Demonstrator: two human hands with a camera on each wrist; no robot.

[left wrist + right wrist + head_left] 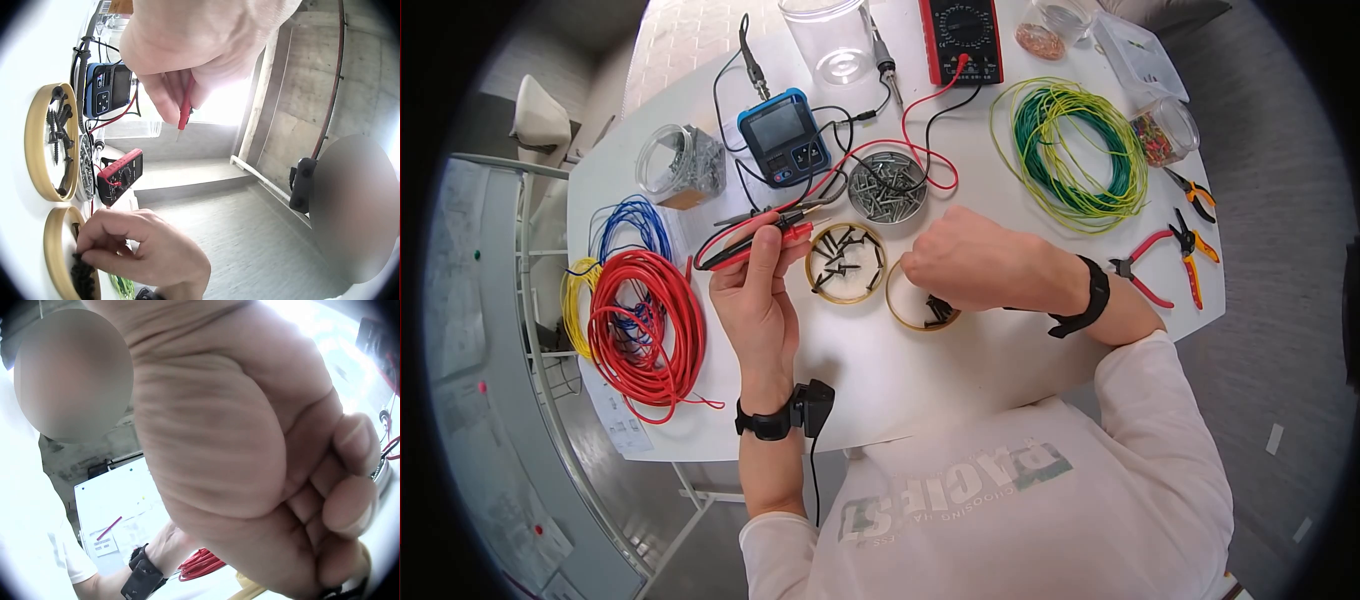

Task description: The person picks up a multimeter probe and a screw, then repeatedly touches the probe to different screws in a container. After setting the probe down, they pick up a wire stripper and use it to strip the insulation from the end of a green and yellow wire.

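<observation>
White surface [1020, 370] in a grey-floored room, clock positions from the head view's centre: green-yellow wire coil [1135, 190] at 2, red wire coil [607, 335] at far 9, multimeter [939, 50] at 1, seemingly ranged outward to leave the middle for handwork. Left hand [758, 300] at nearer 9, grip closed round red and black probes [796, 232], apparently to keep both together; right hand [980, 262] toward 3, fingers curled at the right dish [55, 250], a screw in its grip indeterminable. Left dish [36, 150] near centre toward 10; both dishes contain black screws [940, 312], presumably for containment.
</observation>
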